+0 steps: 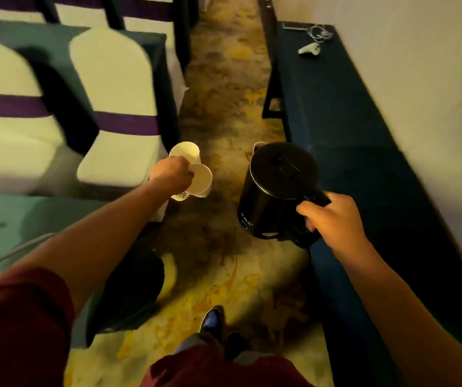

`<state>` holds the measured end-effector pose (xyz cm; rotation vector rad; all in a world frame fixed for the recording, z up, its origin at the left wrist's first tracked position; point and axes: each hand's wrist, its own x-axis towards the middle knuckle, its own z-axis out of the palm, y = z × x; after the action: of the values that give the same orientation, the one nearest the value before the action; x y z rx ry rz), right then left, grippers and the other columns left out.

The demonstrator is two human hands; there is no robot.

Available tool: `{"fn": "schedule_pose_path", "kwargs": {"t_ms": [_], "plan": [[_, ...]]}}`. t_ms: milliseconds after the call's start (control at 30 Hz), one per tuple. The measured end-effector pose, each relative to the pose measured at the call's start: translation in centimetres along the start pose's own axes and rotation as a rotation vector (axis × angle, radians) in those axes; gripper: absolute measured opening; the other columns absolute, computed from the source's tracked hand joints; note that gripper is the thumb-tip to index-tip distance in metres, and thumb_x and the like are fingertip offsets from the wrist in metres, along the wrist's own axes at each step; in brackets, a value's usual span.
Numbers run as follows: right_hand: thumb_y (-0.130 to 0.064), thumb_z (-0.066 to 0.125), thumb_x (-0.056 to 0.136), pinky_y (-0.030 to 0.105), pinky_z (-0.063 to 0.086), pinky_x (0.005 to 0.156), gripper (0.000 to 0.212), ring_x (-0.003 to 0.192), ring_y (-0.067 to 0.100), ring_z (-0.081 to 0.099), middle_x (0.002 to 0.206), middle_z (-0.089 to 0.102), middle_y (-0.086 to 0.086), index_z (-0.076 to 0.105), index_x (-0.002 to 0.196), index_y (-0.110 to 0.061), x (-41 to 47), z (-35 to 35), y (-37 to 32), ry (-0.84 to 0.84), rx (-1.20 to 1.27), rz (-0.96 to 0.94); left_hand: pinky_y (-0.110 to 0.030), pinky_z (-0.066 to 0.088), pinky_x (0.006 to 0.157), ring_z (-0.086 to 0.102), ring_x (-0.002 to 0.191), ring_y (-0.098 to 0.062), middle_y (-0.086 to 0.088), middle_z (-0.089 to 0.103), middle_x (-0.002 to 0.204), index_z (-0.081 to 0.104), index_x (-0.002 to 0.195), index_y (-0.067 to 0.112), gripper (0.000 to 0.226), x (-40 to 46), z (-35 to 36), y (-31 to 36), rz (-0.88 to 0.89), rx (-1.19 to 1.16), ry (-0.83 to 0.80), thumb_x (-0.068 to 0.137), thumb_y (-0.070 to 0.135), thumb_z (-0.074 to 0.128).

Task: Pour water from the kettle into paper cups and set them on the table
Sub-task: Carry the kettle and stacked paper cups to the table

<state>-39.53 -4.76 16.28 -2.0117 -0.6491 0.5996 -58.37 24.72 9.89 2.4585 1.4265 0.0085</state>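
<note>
My left hand (171,172) pinches two white paper cups together by their rims: one cup (185,152) farther away, the other cup (202,180) nearer the aisle. Both are held over the carpet beside a chair. My right hand (333,219) grips the handle of a black electric kettle (277,188). The kettle stays upright with its lid shut, hanging above the aisle floor to the right of the cups. A gap of carpet separates cups and kettle. I cannot tell whether the cups hold water.
White-covered chairs with purple sashes (118,107) and green-clothed tables (6,219) line the left. A long dark-blue clothed table (350,129) runs along the right wall, with a small white object and cable (309,48) at its far end. Patterned carpet aisle (224,79) between.
</note>
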Motion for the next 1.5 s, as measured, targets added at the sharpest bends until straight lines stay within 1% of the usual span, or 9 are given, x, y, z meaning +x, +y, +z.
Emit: {"fn": "schedule_pose_path", "kwargs": {"t_ms": [67,233,400,567,800,967,1167,1367,1500], "plan": [[-0.035,0.069,0.061,0.034,0.042,0.054,0.039,0.048,0.019,0.055,0.057,0.060,0.023,0.057,0.064,0.002,-0.6,2.0,-0.8,-0.111,-0.045,-0.041,-0.038,0.052,0.074,0.065,0.086,-0.027,-0.012,0.068,0.106,0.061,0.119,0.010,0.033,-3.2,-0.1,-3.9,-0.090,0.019,0.018,0.095,0.032,0.058],[-0.035,0.070,0.061,0.034,0.043,0.053,0.038,0.043,0.015,0.053,0.048,0.058,0.008,0.058,0.061,0.001,-3.1,6.1,-2.4,-0.269,-0.079,-0.096,-0.035,0.047,0.065,0.058,0.075,-0.026,-0.008,0.059,0.087,0.063,0.110,0.010,0.030,-9.7,-1.9,-11.6,-0.303,0.062,0.023,0.095,0.035,0.057],[-0.031,0.071,0.066,0.036,0.044,0.055,0.029,0.045,0.022,0.055,0.046,0.057,0.007,0.057,0.054,-0.009,-6.2,11.4,-4.6,-0.400,-0.123,-0.176,-0.035,0.047,0.069,0.066,0.090,-0.037,-0.016,0.068,0.100,0.065,0.110,0.010,0.031,-16.7,-3.0,-19.0,-0.470,0.056,0.016,0.093,0.034,0.054],[-0.037,0.068,0.062,0.028,0.040,0.042,0.025,0.039,0.016,0.050,0.042,0.053,0.002,0.055,0.048,-0.020,-9.4,18.9,-7.0,-0.519,-0.138,-0.241,-0.037,0.056,0.075,0.067,0.087,-0.036,-0.016,0.069,0.098,0.068,0.110,0.010,0.030,-22.1,-3.4,-27.6,-0.594,0.009,0.036,0.092,0.029,0.053],[-0.046,0.067,0.058,0.030,0.041,0.043,0.033,0.042,0.016,0.052,0.044,0.055,0.002,0.060,0.061,-0.014,-14.0,28.7,-8.8,-0.549,-0.147,-0.228,-0.036,0.054,0.070,0.067,0.084,-0.034,-0.015,0.069,0.096,0.067,0.108,0.008,0.031,-23.8,-2.9,-37.2,-0.575,-0.013,-0.003,0.093,0.030,0.053],[-0.046,0.066,0.058,0.022,0.041,0.039,0.020,0.039,0.013,0.053,0.044,0.057,0.001,0.063,0.055,-0.027,-17.9,35.6,-10.4,-0.483,-0.104,-0.148,-0.039,0.058,0.074,0.067,0.082,-0.031,-0.015,0.070,0.096,0.067,0.111,0.008,0.030,-23.0,-2.7,-43.6,-0.520,-0.072,-0.055,0.094,0.030,0.054],[-0.048,0.064,0.057,0.020,0.040,0.037,0.031,0.039,0.006,0.055,0.047,0.061,-0.001,0.064,0.060,-0.017,-20.0,41.0,-11.4,-0.396,-0.114,-0.081,-0.039,0.058,0.076,0.067,0.083,-0.031,-0.014,0.069,0.099,0.067,0.114,0.010,0.031,-22.0,-2.6,-48.0,-0.472,-0.074,-0.109,0.094,0.029,0.053],[-0.046,0.065,0.059,0.023,0.042,0.045,0.022,0.044,0.005,0.057,0.048,0.063,-0.011,0.064,0.058,-0.024,-20.5,44.7,-11.2,-0.369,-0.156,-0.097,-0.038,0.057,0.076,0.068,0.088,-0.034,-0.015,0.070,0.102,0.065,0.115,0.010,0.030,-22.6,-0.4,-50.0,-0.468,-0.052,-0.172,0.094,0.028,0.052],[-0.049,0.063,0.059,0.022,0.039,0.051,0.003,0.051,0.011,0.056,0.049,0.060,-0.021,0.064,0.060,-0.046,-20.5,46.2,-11.2,-0.380,-0.192,-0.132,-0.037,0.053,0.075,0.068,0.093,-0.035,-0.014,0.071,0.105,0.067,0.112,0.013,0.029,-22.7,0.7,-50.7,-0.453,-0.045,-0.167,0.093,0.028,0.053]]}}
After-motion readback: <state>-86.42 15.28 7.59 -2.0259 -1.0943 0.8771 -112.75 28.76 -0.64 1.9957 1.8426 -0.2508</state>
